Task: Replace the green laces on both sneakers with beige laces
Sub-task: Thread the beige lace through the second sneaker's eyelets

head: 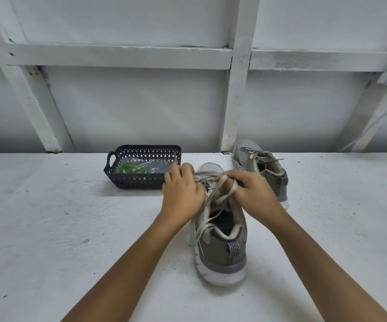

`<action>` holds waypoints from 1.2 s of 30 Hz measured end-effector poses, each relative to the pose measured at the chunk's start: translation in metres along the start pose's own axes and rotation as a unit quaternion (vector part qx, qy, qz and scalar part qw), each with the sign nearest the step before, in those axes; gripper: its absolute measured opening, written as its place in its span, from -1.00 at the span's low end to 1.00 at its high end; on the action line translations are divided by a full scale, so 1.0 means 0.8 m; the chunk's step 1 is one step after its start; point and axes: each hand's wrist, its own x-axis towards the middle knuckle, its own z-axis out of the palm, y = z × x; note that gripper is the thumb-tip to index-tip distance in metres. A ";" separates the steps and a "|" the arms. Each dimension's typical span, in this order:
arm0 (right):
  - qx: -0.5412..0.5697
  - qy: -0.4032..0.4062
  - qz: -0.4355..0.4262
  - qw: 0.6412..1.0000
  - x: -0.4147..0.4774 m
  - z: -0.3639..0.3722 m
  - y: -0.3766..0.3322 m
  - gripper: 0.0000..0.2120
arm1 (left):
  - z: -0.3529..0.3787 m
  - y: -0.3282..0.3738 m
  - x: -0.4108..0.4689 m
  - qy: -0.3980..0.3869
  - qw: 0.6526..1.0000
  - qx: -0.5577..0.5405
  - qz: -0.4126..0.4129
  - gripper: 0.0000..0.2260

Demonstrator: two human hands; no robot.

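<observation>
- Near sneaker (222, 247) on white bench (48, 228), heel toward camera, beige lace (207, 205) partly threaded, loose ends trailing down its left side.
- Left hand (182, 194) closed on lace at the eyelets.
- Right hand (249, 189) gripping a lace loop.
- Far sneaker (262, 166) to the right, already beige-laced.
- Dark basket (141, 182) far left holds green laces (133, 168) in a clear bag.
</observation>
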 end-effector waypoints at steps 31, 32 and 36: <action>0.263 -0.104 -0.141 0.949 0.016 -0.037 -0.080 -0.69 | 0.041 0.002 -0.012 -0.128 0.950 -0.264 -0.105 -0.40; 0.257 -0.107 -0.137 0.951 0.014 -0.039 -0.081 -0.70 | 0.036 0.002 -0.012 -0.118 0.952 -0.265 -0.098 -0.38; 0.210 -0.151 -0.149 0.954 0.008 -0.049 -0.082 -0.86 | 0.002 0.019 -0.013 -0.060 0.983 -0.175 -0.003 -0.54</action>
